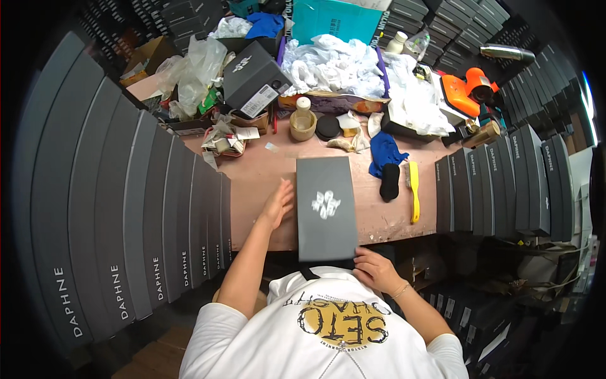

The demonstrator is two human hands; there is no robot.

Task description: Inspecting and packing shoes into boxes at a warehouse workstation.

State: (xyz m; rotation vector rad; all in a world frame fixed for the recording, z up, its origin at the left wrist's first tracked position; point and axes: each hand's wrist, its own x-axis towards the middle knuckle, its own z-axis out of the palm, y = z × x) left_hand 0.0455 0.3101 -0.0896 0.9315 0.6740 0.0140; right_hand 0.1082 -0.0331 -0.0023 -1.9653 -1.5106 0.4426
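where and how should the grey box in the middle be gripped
Probably grip the grey box by its two long sides, left hand coming from the left, right hand from the right: it lies flat, its length running away from the person, and both long sides look free to reach.

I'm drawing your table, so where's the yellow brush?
In the head view, the yellow brush lies on the right side of the pinkish table, between the black oval pad and the row of standing gray boxes.
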